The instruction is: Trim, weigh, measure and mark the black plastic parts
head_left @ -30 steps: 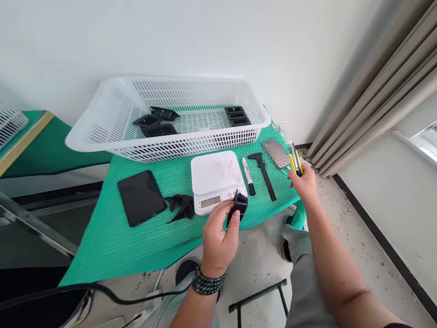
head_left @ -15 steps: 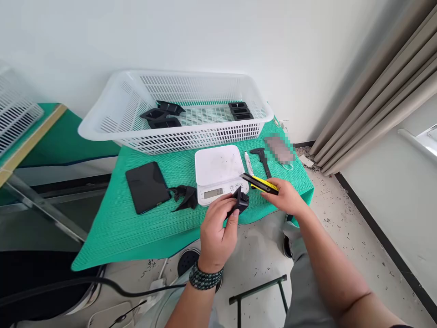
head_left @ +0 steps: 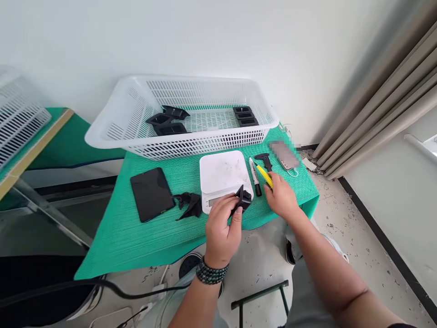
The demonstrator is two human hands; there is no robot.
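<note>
My left hand point(head_left: 221, 228) is closed on a small black plastic part point(head_left: 242, 199), holding it up just in front of the white digital scale point(head_left: 223, 175). My right hand point(head_left: 282, 197) grips a yellow and black utility knife point(head_left: 264, 175) close to the right of that part, above the green mesh-covered table point(head_left: 153, 237). A black marker point(head_left: 255, 171) and a black caliper point(head_left: 265, 160) lie on the table just beyond my right hand.
A white slotted basket point(head_left: 191, 141) at the back holds several black parts point(head_left: 167, 122). A dark tablet point(head_left: 152, 193) and black scraps point(head_left: 189, 204) lie left of the scale. A blurred card point(head_left: 285, 154) rests at the right. Curtains point(head_left: 382, 91) hang on the right.
My right hand picked up the yellow knife from the table's far right edge and brought it left, close to the black part. My left hand kept the part by the scale.
</note>
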